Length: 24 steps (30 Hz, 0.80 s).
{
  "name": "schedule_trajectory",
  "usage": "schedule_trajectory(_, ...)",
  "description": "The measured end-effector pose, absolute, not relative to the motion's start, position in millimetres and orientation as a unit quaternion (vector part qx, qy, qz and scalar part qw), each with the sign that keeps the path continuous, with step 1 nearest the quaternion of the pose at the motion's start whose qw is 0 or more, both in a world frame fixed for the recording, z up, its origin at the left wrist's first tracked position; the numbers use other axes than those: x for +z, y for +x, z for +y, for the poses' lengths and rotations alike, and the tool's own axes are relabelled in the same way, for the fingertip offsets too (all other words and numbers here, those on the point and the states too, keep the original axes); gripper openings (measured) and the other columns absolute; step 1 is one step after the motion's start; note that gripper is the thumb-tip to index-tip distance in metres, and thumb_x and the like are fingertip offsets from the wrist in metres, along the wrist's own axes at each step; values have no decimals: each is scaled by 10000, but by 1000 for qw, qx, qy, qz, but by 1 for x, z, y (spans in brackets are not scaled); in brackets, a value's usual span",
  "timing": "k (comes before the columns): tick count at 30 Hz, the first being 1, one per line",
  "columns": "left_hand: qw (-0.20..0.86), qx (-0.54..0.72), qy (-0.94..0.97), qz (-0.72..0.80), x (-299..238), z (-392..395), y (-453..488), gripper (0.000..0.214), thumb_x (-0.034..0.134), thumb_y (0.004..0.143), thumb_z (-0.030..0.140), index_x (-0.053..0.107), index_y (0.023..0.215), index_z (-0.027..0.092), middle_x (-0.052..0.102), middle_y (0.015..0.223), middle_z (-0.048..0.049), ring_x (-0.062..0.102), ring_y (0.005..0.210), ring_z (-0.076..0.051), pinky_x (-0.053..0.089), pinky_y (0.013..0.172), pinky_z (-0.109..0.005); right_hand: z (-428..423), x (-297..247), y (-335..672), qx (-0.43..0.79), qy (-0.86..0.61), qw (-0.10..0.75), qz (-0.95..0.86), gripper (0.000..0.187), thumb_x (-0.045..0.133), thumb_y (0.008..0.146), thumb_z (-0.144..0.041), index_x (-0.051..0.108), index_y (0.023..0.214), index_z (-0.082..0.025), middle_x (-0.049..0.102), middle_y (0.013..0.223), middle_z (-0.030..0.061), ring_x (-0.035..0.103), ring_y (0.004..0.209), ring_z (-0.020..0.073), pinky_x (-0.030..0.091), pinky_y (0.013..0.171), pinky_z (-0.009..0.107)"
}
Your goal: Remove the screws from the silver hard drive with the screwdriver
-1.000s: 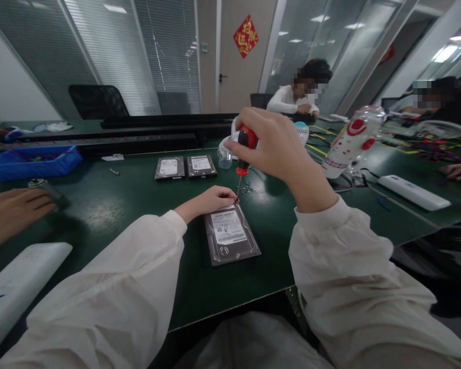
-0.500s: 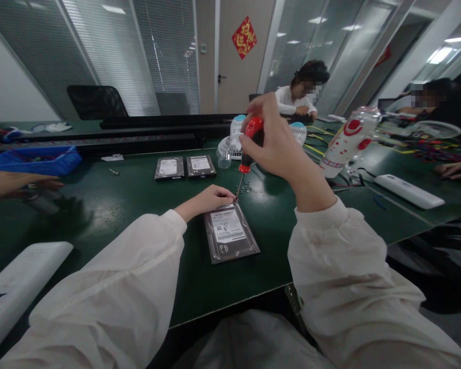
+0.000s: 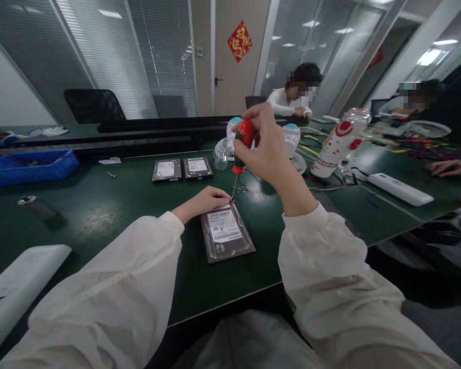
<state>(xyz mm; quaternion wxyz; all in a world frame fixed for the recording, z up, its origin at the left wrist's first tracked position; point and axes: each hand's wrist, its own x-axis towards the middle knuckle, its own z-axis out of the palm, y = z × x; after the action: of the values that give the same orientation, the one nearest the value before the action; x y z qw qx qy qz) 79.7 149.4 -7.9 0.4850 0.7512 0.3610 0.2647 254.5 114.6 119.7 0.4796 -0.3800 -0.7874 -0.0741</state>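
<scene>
A hard drive lies label up on the green table in front of me. My right hand is closed around a red-handled screwdriver, held upright with its tip at the drive's far corner. My left hand rests at that same corner, fingers pinched together beside the screwdriver tip. Whether it holds a screw is too small to see. A few loose screws lie just beyond the drive.
Two more hard drives lie further back. A blue bin and a metal cylinder are at left, a white case near left. Small fans, a red-white bottle, a white bar and other people sit right.
The screwdriver handle has turned and shifted slightly in my right hand. Another person's hand at the left has withdrawn, leaving the metal cylinder on the table. My view shifted a little.
</scene>
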Motion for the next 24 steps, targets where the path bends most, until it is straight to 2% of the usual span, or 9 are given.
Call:
schedule_trajectory(3,480,265,754,362,-7,148,79,221,680,779,309,788,880,145,771,894,-62,676,838,-193,500,795,-310,113,118,251,-93,-381,485,-781,285,559,821,-142,462,1057,-269,646,1104,54,610,1020,233,519,975,482)
schedule_trajectory(5,475,267,756,364,-6,146,79,227,679,779,320,788,875,145,769,886,-59,675,835,-195,499,797,-314,114,117,250,-117,-385,494,-771,251,617,828,-221,512,1052,-262,616,1123,72,582,1057,250,517,979,489)
schedule_trajectory(8,466,270,758,368,-5,144,79,249,682,777,345,788,882,146,767,872,-56,674,830,-202,499,796,-323,117,114,251,-124,-382,505,-764,305,692,807,-327,562,1074,-254,622,1090,83,568,1055,269,510,978,502)
schedule_trajectory(14,456,270,762,371,-3,142,78,280,683,782,379,787,888,142,762,856,-57,670,815,-203,502,783,-323,118,107,256,-90,-370,528,-759,400,524,824,-152,565,1201,-279,660,1174,44,580,1038,232,522,943,459)
schedule_trajectory(17,454,272,763,371,-4,141,78,261,676,791,359,784,878,139,760,851,-57,663,795,-191,502,780,-318,117,107,255,-103,-379,534,-749,302,589,840,-252,600,1141,-272,664,1112,49,575,1041,244,505,985,483)
schedule_trajectory(20,452,273,764,372,-3,140,79,250,665,797,343,781,863,131,756,828,-57,659,779,-185,502,777,-316,118,109,254,-107,-380,537,-746,298,673,813,-341,625,1098,-266,677,1088,56,579,1038,262,492,1005,504)
schedule_trajectory(24,447,271,768,371,-1,139,78,254,673,791,353,781,867,136,759,841,-53,663,804,-194,501,788,-318,118,108,255,-88,-361,544,-752,362,569,834,-193,623,1181,-281,695,1178,34,588,1036,239,501,980,474)
